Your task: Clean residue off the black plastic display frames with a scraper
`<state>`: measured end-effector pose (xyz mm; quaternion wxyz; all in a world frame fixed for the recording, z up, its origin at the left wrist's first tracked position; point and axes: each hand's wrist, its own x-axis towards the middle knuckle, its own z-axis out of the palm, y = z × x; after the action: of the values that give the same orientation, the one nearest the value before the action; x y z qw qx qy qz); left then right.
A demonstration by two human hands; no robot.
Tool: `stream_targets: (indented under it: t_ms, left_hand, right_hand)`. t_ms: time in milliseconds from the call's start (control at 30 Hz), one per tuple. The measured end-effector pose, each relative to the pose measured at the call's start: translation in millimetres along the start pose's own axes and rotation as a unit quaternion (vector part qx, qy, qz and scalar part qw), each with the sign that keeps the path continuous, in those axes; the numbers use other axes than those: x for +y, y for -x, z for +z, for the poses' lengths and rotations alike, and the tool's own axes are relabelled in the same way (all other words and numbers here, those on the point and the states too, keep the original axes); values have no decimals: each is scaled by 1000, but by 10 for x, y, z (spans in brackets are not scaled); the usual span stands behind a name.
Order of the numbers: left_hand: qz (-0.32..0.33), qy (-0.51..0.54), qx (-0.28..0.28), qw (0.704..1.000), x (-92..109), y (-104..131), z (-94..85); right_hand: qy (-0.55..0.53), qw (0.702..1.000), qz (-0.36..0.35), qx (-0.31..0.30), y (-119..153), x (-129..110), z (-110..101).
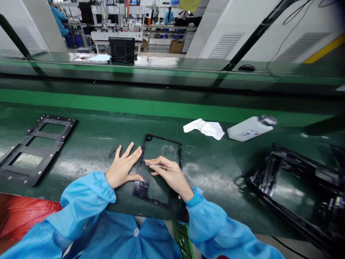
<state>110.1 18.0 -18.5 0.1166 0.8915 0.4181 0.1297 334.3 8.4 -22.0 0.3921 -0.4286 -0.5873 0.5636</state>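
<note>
A thin black rectangular frame (181, 154) lies flat on the green table in front of me. My left hand (123, 168) rests at its left side with the fingers spread, the fingertips and thumb touching the frame's left edge. Inside the frame's opening, my right hand (168, 174) pinches a slim metal tool (164, 167), which looks like tweezers. Its tip points left toward the frame's left bar. A small heap of thin black strands (110, 154) lies just left of my left hand.
A black plate with three openings (51, 153) lies at the left. Crumpled white tissue (207, 128) and a white bottle (249, 128) on its side lie behind. Stacked black frames (299, 187) stand at the right. Across the bench is a dark monitor (122, 48); a person in blue (58, 18) is far back.
</note>
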Motion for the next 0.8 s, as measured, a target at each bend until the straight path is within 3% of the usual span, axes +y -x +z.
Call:
stream_targets:
  t_ms: [133, 800]
  left_hand:
    - [-10, 1, -3, 1000, -47, 10, 25]
    - [2, -38, -10, 999, -60, -9, 22]
  right_hand:
    - [-40, 998, 32, 26, -44, 20, 8]
    - [-21, 998, 50, -22, -109, 14, -43]
